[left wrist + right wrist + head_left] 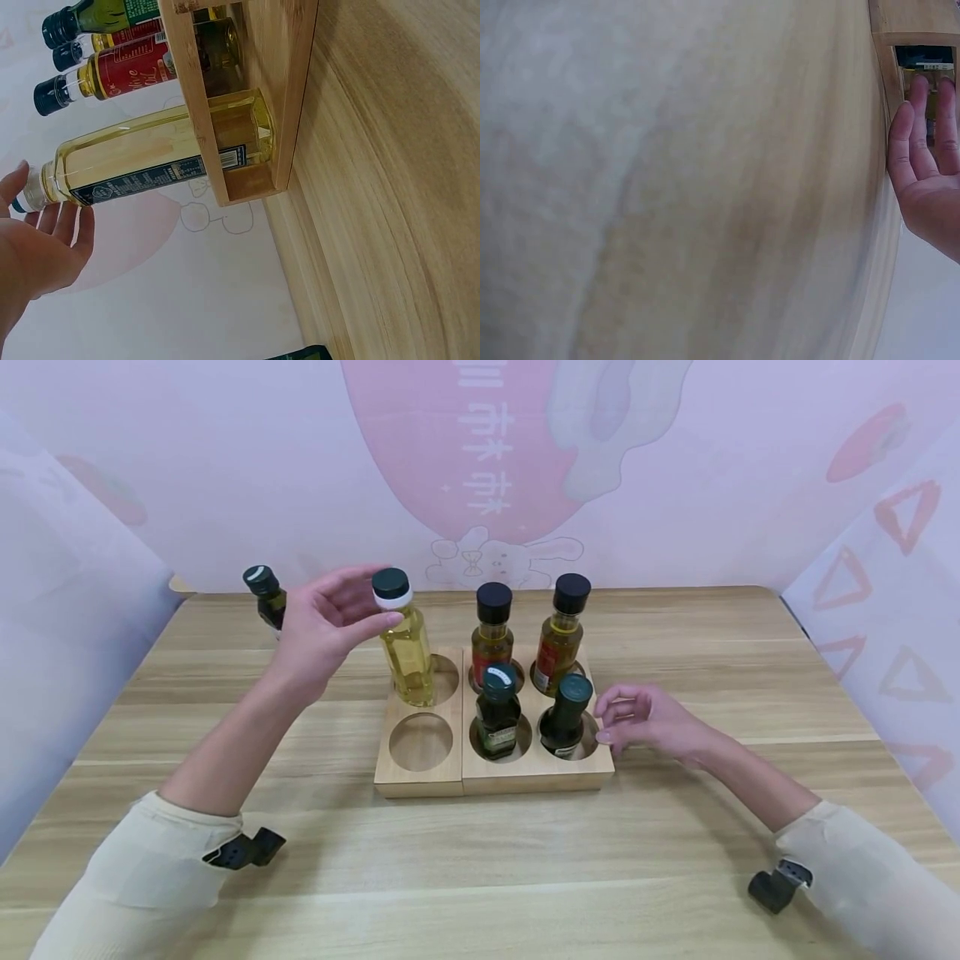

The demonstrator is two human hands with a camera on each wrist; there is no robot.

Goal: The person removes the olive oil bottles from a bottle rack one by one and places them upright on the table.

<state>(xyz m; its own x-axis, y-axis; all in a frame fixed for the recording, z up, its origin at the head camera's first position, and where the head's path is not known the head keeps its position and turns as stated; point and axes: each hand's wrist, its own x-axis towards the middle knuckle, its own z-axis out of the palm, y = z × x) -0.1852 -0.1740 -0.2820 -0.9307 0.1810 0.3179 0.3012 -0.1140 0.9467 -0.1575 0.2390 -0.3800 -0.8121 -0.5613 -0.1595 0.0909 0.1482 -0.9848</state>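
Observation:
My left hand [322,622] holds a tall clear bottle of pale yellow oil [408,656] around its neck, just below the dark green cap. The bottle's lower part is in the back left hole of a wooden bottle rack [420,787]. In the left wrist view, the same oil bottle [127,154] passes through the rack's upper board, its base at the lower board. My right hand [648,722] is at the rack's right end, fingers slightly bent; the right wrist view has its fingers [922,142] against the open side. Whether they press is unclear.
Two black-capped bottles, a left one [492,635] and a right one [558,647], fill back holes. In front of them stand two dark green bottles [498,714] [566,718]. The front left hole [420,742] holds nothing. Another dark bottle [266,593] stands behind my left hand.

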